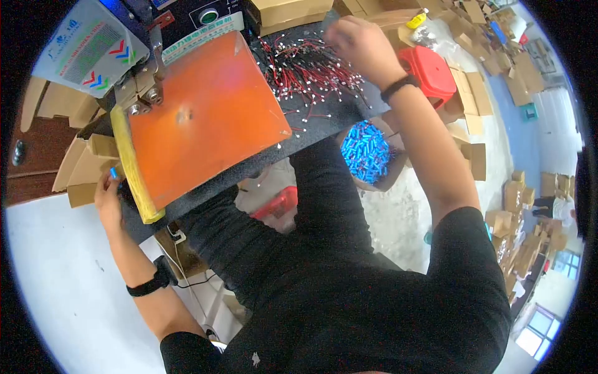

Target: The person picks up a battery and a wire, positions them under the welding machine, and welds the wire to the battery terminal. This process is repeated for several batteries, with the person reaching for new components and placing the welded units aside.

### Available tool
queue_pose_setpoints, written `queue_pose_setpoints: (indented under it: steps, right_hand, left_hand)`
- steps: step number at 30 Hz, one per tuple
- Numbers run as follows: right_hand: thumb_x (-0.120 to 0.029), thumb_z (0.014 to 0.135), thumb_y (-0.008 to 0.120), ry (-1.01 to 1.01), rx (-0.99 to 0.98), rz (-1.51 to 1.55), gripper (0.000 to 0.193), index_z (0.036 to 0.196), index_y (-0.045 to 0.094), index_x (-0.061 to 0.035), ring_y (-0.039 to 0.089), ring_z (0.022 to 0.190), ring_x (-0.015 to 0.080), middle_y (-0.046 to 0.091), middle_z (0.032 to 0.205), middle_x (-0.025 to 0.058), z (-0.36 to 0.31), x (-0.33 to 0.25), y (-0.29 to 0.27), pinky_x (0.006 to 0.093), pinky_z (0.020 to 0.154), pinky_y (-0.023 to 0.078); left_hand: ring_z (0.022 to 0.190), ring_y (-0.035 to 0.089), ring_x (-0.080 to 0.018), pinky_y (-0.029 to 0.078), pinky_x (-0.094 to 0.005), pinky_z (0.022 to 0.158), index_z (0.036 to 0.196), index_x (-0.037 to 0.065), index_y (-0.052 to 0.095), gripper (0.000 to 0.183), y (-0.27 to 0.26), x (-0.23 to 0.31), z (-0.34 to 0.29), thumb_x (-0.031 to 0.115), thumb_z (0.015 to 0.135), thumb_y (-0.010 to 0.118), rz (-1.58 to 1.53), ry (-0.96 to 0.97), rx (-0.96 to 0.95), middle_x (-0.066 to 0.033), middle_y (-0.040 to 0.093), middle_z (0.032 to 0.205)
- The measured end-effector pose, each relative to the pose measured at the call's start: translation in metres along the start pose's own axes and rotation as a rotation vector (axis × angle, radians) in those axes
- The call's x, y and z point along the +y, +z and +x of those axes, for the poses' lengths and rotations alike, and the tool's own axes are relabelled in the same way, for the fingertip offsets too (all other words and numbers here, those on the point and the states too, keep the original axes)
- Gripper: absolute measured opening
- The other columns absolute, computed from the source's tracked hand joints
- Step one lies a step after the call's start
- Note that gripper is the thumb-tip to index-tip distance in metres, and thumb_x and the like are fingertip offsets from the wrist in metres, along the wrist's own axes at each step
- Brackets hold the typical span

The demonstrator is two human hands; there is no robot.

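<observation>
Below the bench (311,134), on the person's right, an open cardboard box (389,177) holds a heap of small bright-blue cylinders (366,153), tumbled in no order and filling it nearly to the rim. Another tan cardboard box (289,12) stands at the far edge of the bench; its contents cannot be seen. To the left, a cluster of open brown cardboard trays (78,168) sits beside the bench edge, and what lies in them is mostly hidden. The right hand (361,43) is over the far end of a loose pile of thin red and black wires (305,78) with small white ends, spread across the dark bench top just right of the orange pad (205,118); its fingers are curled together down into the wires, though what they grip is blurred and cannot be told. The left hand (107,199) is at the near left corner of the bench, by the yellow strip (134,168) that borders the orange pad, and pinches a small blue piece (113,172) between its fingertips. Each wrist wears a black band. A red plastic stool (430,71) stands on the floor beyond the right forearm.
</observation>
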State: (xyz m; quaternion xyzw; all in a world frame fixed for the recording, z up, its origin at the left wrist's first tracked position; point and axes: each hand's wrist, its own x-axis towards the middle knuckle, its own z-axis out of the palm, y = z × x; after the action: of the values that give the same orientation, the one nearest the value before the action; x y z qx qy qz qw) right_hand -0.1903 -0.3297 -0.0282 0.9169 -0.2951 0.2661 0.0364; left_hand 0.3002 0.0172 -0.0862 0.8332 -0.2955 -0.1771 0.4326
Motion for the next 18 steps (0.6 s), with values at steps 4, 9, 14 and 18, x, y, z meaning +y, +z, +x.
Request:
queue_pose_setpoints:
  steps: [4, 9, 14, 18]
  right_hand:
    - [-0.015, 0.086, 0.065, 0.058, 0.152, 0.186, 0.016, 0.098, 0.065, -0.0045, 0.065, 0.081, 0.0246, 0.068, 0.086, 0.0081, 0.003, -0.022, -0.030, 0.0334, 0.071, 0.051]
    - [-0.013, 0.089, 0.066, 0.220, 0.140, 0.597, 0.014, 0.099, 0.065, -0.0033, 0.054, 0.074, 0.0047, 0.063, 0.081, -0.0002, 0.002, -0.092, -0.070, 0.0207, 0.065, 0.044]
    - [-0.009, 0.084, 0.068, 0.176, 0.060, 0.696, 0.011, 0.093, 0.065, -0.0021, 0.055, 0.071, 0.0054, 0.062, 0.077, -0.0007, 0.002, -0.163, -0.060, 0.0205, 0.065, 0.044]
    - [-0.008, 0.081, 0.067, 0.129, 0.058, 0.637, 0.012, 0.090, 0.064, -0.0011, 0.056, 0.070, 0.0085, 0.060, 0.076, 0.0036, 0.009, -0.188, -0.027, 0.0231, 0.063, 0.046]
  left_hand:
    - [0.090, 0.054, -0.0129, 0.043, -0.0258, 0.077, 0.126, 0.001, 0.056, 0.046, -0.021, 0.008, -0.017, 0.025, 0.088, 0.064, 0.025, -0.062, 0.033, -0.0056, 0.061, 0.107]
    - [0.090, 0.055, -0.0126, 0.045, -0.0249, 0.077, 0.121, 0.002, 0.058, 0.040, -0.027, 0.064, -0.081, 0.022, 0.088, 0.066, -0.117, 0.128, 0.223, -0.0053, 0.060, 0.108]
    - [0.099, 0.060, -0.0141, 0.048, -0.0276, 0.085, 0.113, 0.000, 0.058, 0.029, 0.054, 0.145, -0.130, 0.001, 0.086, 0.065, -0.588, 0.352, -0.119, -0.0065, 0.062, 0.108]
    - [0.098, 0.062, -0.0147, 0.048, -0.0280, 0.087, 0.111, -0.003, 0.056, 0.025, 0.093, 0.178, -0.118, 0.000, 0.087, 0.063, -0.442, 0.304, -0.203, -0.0078, 0.063, 0.108]
